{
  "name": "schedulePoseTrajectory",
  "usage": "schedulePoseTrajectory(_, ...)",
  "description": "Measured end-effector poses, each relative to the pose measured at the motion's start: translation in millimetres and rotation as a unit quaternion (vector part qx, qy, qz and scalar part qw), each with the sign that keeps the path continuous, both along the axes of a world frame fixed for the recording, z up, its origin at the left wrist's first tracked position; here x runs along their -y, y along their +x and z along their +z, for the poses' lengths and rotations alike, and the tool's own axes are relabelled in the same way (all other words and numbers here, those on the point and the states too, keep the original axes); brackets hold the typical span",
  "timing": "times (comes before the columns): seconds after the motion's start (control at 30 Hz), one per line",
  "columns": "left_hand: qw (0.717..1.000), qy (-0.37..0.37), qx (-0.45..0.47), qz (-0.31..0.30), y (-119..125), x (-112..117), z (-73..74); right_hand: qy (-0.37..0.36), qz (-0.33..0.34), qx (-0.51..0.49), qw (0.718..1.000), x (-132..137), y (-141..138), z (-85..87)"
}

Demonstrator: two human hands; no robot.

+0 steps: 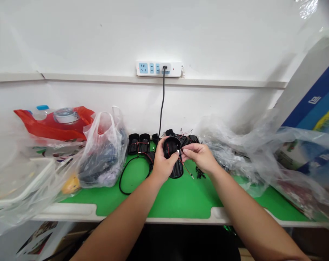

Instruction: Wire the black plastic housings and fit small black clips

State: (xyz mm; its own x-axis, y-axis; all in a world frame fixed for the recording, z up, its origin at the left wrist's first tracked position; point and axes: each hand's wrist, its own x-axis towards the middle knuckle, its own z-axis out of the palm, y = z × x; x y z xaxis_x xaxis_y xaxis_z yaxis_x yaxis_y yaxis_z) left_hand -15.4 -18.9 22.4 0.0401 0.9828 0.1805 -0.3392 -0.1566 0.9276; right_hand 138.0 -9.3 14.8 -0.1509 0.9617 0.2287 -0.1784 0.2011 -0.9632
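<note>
My left hand (164,161) is wrapped round a black plastic housing (177,169) with a round, cup-like opening and a longer body below it. Its thumb presses near a small white piece (178,151) at the opening. At the right side of that opening, my right hand (198,156) has its thumb and index finger pinched together; what sits between them is too small to make out. Thin red and black wires (188,171) hang from the housing and end in a small connector over the green mat (186,201).
More black housings (138,144) with red wires stand behind and left. A black cable (162,101) runs from the wall power strip (159,69). Small black parts (200,173) lie right. Plastic bags (101,156) flank the left, clear plastic (235,145) and a large box (311,83) the right.
</note>
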Motion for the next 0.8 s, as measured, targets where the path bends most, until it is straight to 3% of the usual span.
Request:
schedulePoseTrajectory(0.2, 0.999, -0.003, -0.003, -0.033, 1.3, 0.2, -1.1, -0.057, 0.041, -0.015, 0.997, -5.4, 8.6, -3.1)
schedulePoseTrajectory(0.4, 0.995, -0.048, 0.016, -0.084, 0.6, -0.3, 0.6, -0.066, 0.069, -0.015, 0.995, -3.7, 18.1, 4.3)
schedulePoseTrajectory(0.63, 0.993, -0.051, 0.037, -0.096, 0.2, -1.0, -0.9, -0.152, 0.090, -0.117, 0.977, 2.1, 3.9, 4.8)
schedulePoseTrajectory(0.8, 0.991, -0.063, 0.042, -0.108, -0.2, -1.4, -1.8, -0.186, 0.092, -0.134, 0.969, 2.8, 0.3, 3.3)
